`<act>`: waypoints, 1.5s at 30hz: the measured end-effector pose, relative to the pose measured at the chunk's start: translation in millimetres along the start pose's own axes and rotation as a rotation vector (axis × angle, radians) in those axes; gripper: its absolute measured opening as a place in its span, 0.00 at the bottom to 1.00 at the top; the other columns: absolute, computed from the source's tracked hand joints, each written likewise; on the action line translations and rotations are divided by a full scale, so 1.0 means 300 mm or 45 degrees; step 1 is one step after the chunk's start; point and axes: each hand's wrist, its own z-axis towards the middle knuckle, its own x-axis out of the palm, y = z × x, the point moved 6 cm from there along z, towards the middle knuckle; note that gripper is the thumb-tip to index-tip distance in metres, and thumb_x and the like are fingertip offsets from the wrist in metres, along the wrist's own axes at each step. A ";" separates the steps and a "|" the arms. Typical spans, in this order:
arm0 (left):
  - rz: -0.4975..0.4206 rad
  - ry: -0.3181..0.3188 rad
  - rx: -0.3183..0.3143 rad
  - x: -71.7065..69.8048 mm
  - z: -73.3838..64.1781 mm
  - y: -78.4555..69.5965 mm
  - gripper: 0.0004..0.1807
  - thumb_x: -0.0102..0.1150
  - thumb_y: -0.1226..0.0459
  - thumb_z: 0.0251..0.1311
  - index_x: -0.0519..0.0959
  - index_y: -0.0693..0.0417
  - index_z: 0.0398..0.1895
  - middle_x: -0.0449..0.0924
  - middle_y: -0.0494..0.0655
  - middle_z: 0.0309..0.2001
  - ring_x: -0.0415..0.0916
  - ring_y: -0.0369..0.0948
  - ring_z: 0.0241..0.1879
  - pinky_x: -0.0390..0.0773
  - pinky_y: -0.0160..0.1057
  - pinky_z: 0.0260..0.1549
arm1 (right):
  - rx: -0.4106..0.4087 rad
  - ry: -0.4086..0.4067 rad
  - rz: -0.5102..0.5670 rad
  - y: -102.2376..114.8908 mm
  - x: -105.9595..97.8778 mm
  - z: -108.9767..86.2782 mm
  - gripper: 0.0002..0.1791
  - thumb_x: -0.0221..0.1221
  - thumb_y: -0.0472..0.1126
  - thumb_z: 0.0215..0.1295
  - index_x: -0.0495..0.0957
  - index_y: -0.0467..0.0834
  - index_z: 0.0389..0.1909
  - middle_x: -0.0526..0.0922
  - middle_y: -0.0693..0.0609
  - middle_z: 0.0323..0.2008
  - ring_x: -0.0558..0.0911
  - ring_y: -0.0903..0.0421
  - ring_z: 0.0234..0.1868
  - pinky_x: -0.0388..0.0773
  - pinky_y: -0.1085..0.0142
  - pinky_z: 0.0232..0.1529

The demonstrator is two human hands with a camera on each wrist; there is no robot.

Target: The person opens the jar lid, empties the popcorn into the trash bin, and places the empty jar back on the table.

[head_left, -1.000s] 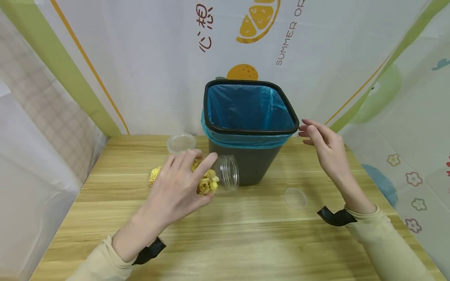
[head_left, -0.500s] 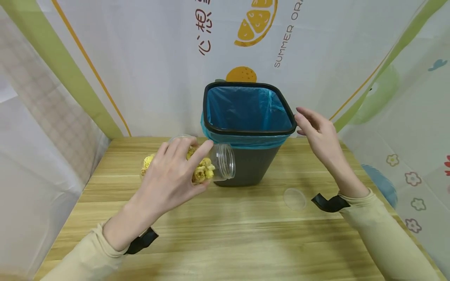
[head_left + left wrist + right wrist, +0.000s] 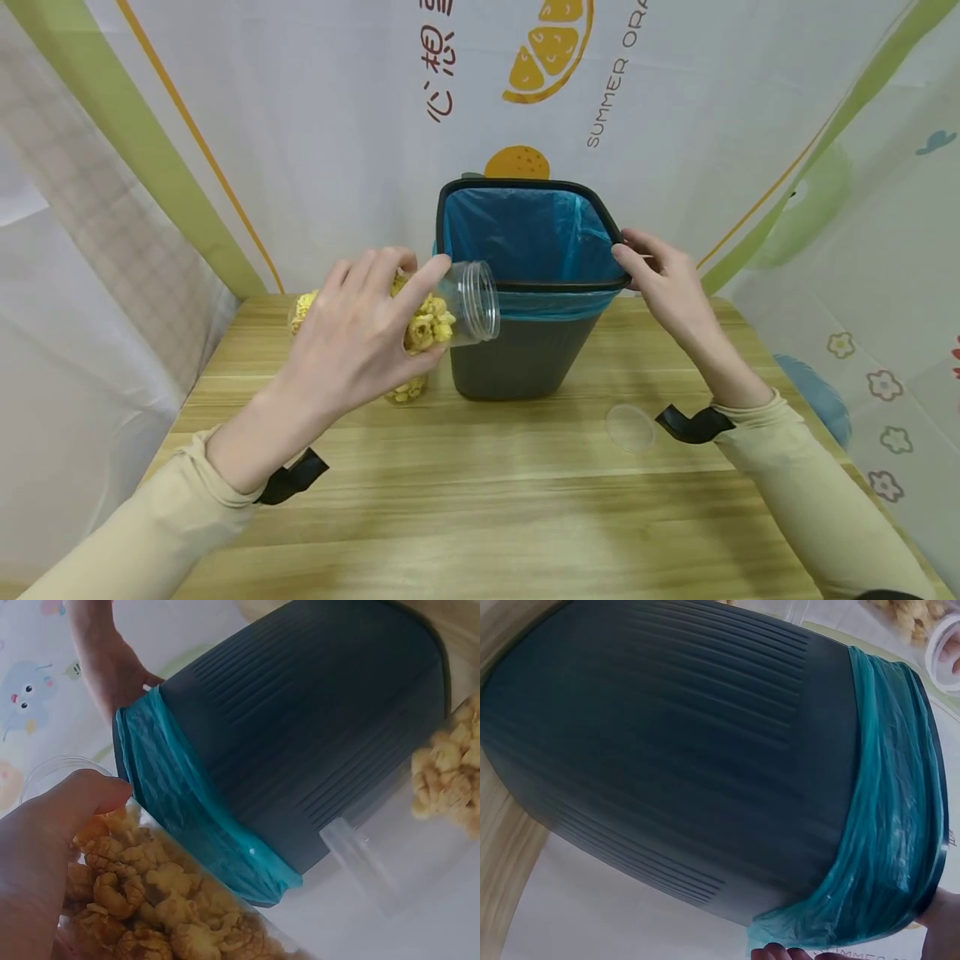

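Note:
In the head view my left hand grips a clear plastic jar of popcorn from above. The jar lies on its side in the air, its uncapped mouth facing right by the bin's left front rim. Popcorn fills much of it in the left wrist view. My right hand holds the right rim of the dark grey trash bin, thumb at the rim and fingers on the outer side. A blue bag lines the bin and folds over its edge.
A second jar of popcorn stands on the wooden table, mostly hidden beneath my left hand. Right of the bin's base lies a round clear lid. A printed curtain hangs behind the bin.
My left hand has raised the jar of popcorn from low beside the bin to about rim height. My right hand has moved left, from beside the bin onto its rim.

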 end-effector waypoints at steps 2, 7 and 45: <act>-0.001 0.005 0.001 -0.002 0.017 0.006 0.47 0.80 0.48 0.41 0.69 0.52 0.66 0.76 0.59 0.48 0.74 0.55 0.39 0.78 0.51 0.38 | 0.005 0.027 0.005 -0.005 0.007 0.003 0.36 0.46 0.63 0.78 0.61 0.50 0.79 0.68 0.45 0.77 0.75 0.45 0.71 0.82 0.64 0.56; 0.016 0.014 0.013 -0.008 0.061 0.021 0.47 0.80 0.48 0.42 0.69 0.53 0.66 0.76 0.59 0.49 0.73 0.55 0.39 0.77 0.52 0.38 | 0.041 0.052 0.029 -0.017 0.022 0.006 0.33 0.43 0.63 0.78 0.69 0.49 0.74 0.76 0.44 0.69 0.78 0.50 0.65 0.81 0.56 0.60; 0.139 0.185 0.183 0.073 0.357 0.143 0.38 0.75 0.54 0.48 0.67 0.54 0.61 0.73 0.59 0.45 0.69 0.56 0.42 0.73 0.53 0.39 | 0.071 0.040 0.280 -0.026 0.069 0.005 0.30 0.37 0.58 0.80 0.70 0.45 0.70 0.75 0.42 0.64 0.77 0.54 0.59 0.82 0.57 0.59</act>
